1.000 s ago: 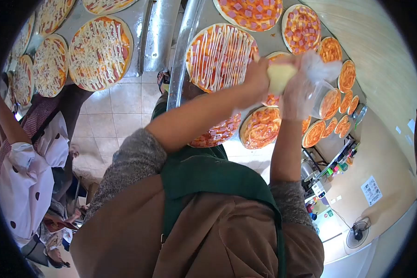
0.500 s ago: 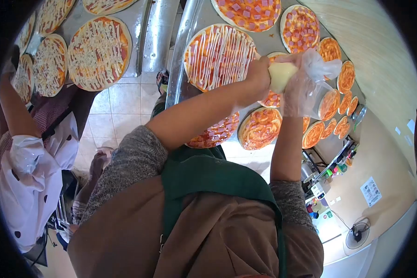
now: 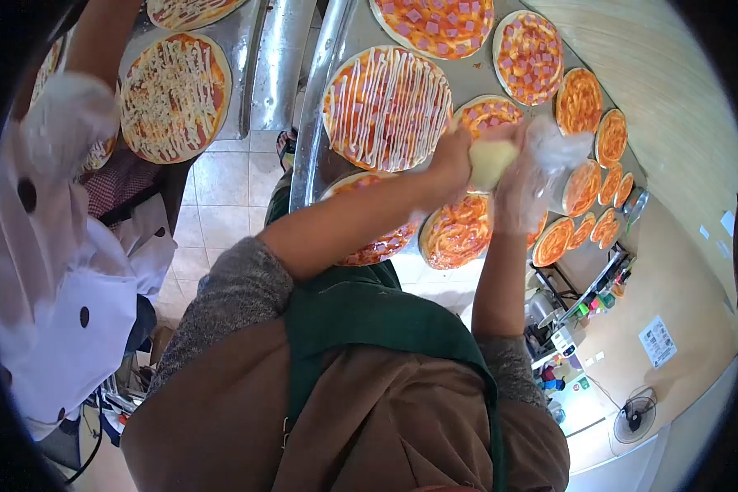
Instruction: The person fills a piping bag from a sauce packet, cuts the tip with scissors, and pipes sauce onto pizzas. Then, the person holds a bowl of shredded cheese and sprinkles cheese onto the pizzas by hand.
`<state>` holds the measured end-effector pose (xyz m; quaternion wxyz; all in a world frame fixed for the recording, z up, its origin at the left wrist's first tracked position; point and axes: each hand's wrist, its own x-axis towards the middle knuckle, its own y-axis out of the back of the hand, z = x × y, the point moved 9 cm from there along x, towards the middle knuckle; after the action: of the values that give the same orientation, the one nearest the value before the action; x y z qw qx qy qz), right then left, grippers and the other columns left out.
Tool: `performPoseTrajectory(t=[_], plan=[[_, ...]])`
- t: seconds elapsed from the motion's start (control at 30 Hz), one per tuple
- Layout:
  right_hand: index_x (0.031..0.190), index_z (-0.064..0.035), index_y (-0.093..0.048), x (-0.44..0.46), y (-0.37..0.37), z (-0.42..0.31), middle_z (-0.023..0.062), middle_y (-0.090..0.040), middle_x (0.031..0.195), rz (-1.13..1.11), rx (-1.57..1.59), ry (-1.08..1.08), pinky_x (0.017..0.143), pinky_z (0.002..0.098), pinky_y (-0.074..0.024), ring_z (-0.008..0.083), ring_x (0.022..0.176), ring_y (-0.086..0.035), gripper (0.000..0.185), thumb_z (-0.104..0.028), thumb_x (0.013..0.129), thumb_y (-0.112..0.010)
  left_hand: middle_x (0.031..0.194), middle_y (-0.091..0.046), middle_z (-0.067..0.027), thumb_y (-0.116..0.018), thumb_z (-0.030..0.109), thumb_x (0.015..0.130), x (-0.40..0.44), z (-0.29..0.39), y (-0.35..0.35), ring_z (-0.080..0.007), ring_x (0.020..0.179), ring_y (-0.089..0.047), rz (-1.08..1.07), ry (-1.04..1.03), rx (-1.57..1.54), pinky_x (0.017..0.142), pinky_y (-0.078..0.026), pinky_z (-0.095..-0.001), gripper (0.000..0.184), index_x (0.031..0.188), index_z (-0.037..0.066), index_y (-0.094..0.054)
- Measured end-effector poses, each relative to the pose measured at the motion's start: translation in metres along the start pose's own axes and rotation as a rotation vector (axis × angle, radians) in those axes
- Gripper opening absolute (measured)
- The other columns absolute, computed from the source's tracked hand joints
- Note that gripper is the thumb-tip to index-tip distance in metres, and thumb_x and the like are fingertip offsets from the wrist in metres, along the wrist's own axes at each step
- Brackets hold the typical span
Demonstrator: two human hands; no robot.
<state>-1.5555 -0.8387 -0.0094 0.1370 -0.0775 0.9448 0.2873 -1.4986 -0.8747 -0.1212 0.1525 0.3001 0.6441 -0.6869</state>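
Note:
A clear plastic piping bag point(image 3: 490, 164) with pale cream sauce bulges between my hands above the tray. My left hand point(image 3: 453, 166) is closed at its left side; the fingers are blurred and the bag's tip is hidden. My right hand point(image 3: 521, 193), in a clear plastic glove, is wrapped round the bag below its gathered top point(image 3: 564, 149). Under the hands lies a ham-topped pizza point(image 3: 488, 113), partly covered. To its left, a larger pizza point(image 3: 387, 107) carries white zigzag lines of sauce over ham. A sauce-covered pizza point(image 3: 455, 231) sits just below my hands.
Several more pizzas, some with ham cubes point(image 3: 529, 57), others with only red sauce point(image 3: 578, 100), fill the metal tray point(image 3: 316, 123). At left, a co-worker's gloved hand point(image 3: 72, 115) is near another tray point(image 3: 239, 102) with a topped pizza point(image 3: 175, 98). A wall fan point(image 3: 634, 414) stands lower right.
My hands and the bag have shifted slightly down and left, uncovering more of the small ham pizza. The co-worker has moved in, an arm now reaching across the left tray.

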Motion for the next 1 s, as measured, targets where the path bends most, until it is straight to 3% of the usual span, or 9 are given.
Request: performPoseTrajectory(t=[0.07, 0.27, 0.37, 0.47, 0.53, 0.63, 0.83, 0.93, 1.0], plan=[[0.101, -0.0058, -0.052, -0.038, -0.012, -0.013, 0.0020, -0.055, 0.088, 0.026, 0.293, -0.268, 0.067, 0.0264, -0.0435, 0.0108, 0.080, -0.052, 0.019, -0.022, 0.091, -0.052, 0.108, -0.059, -0.0129, -0.026, 0.032, 0.092, -0.012, -0.034, 0.028, -0.0249, 0.098, -0.058, 0.079, -0.012, -0.071, 0.080, -0.049, -0.0391, 0.048, 0.123, 0.004, -0.050], [0.100, -0.0046, -0.052, -0.007, 0.004, 0.011, 0.0021, -0.055, 0.086, 0.050, 0.228, -0.112, 0.063, 0.0262, -0.0437, 0.0119, 0.077, -0.052, 0.020, -0.022, 0.091, -0.051, 0.110, -0.058, -0.0114, -0.034, 0.029, 0.089, 0.021, -0.011, 0.008, -0.0231, 0.097, -0.058, -0.038, 0.031, 0.025, 0.079, -0.049, -0.0373, 0.047, 0.128, 0.005, -0.046], [0.097, -0.0062, -0.052, 0.008, 0.008, 0.016, 0.0023, -0.053, 0.084, -0.011, -0.228, 0.112, 0.063, 0.0264, -0.0440, 0.0127, 0.077, -0.052, 0.022, -0.027, 0.093, -0.047, 0.101, -0.059, -0.0107, -0.041, 0.027, 0.089, 0.010, -0.011, 0.017, -0.0221, 0.085, -0.060, 0.082, 0.009, -0.001, 0.073, -0.049, -0.0354, 0.036, 0.115, 0.004, -0.050], [0.083, -0.0092, -0.049, -0.048, -0.009, -0.038, 0.0007, -0.046, 0.070, 0.060, 0.226, -0.075, 0.063, 0.0248, -0.0390, 0.0114, 0.065, -0.045, 0.028, -0.035, 0.094, -0.043, 0.081, -0.056, -0.0080, -0.046, 0.031, 0.091, -0.054, -0.003, 0.018, -0.0194, 0.073, -0.060, 0.234, -0.020, -0.039, 0.064, -0.049, -0.0326, 0.026, 0.090, 0.005, -0.053], [0.083, -0.0095, -0.050, -0.062, -0.020, -0.011, 0.0013, -0.045, 0.072, 0.165, 0.515, -0.263, 0.064, 0.0241, -0.0383, 0.0115, 0.068, -0.044, 0.028, -0.035, 0.094, -0.043, 0.078, -0.055, -0.0065, -0.049, 0.031, 0.091, -0.077, 0.009, 0.026, -0.0183, 0.070, -0.059, 0.228, -0.018, -0.009, 0.063, -0.049, -0.0318, 0.025, 0.090, 0.006, -0.053], [0.089, -0.0089, -0.052, -0.062, -0.039, -0.007, 0.0039, -0.048, 0.082, 0.104, 0.699, -0.137, 0.070, 0.0241, -0.0392, 0.0129, 0.075, -0.047, 0.026, -0.033, 0.093, -0.043, 0.074, -0.054, -0.0035, -0.053, 0.033, 0.090, -0.097, 0.043, 0.027, -0.0146, 0.063, -0.055, 0.290, -0.079, -0.035, 0.059, -0.047, -0.0309, 0.026, 0.086, 0.007, -0.053], [0.114, -0.0062, -0.049, -0.020, -0.095, -0.054, 0.0071, -0.053, 0.105, -0.294, 0.327, 0.313, 0.081, 0.0274, -0.0426, 0.0161, 0.093, -0.052, 0.031, -0.027, 0.092, -0.047, 0.076, -0.056, -0.0065, -0.047, 0.033, 0.093, -0.087, 0.125, 0.014, -0.0182, 0.067, -0.060, 0.295, -0.305, -0.192, 0.062, -0.051, -0.0335, 0.029, 0.088, 0.006, -0.052], [0.121, -0.0056, -0.045, -0.036, -0.105, -0.081, 0.0069, -0.053, 0.111, -0.291, -0.062, 0.377, 0.082, 0.0280, -0.0439, 0.0161, 0.098, -0.053, 0.035, -0.023, 0.091, -0.049, 0.081, -0.058, -0.0093, -0.043, 0.033, 0.094, -0.073, 0.133, 0.025, -0.0214, 0.071, -0.062, 0.185, -0.319, -0.231, 0.065, -0.053, -0.0354, 0.030, 0.090, 0.004, -0.051], [0.122, -0.0052, -0.044, -0.045, -0.106, -0.056, 0.0067, -0.052, 0.114, -0.293, -0.363, 0.388, 0.082, 0.0286, -0.0442, 0.0159, 0.099, -0.053, 0.036, -0.018, 0.090, -0.051, 0.087, -0.059, -0.0108, -0.040, 0.032, 0.095, -0.085, 0.117, 0.041, -0.0226, 0.075, -0.063, 0.231, -0.293, -0.248, 0.066, -0.053, -0.0368, 0.030, 0.093, 0.003, -0.049]])
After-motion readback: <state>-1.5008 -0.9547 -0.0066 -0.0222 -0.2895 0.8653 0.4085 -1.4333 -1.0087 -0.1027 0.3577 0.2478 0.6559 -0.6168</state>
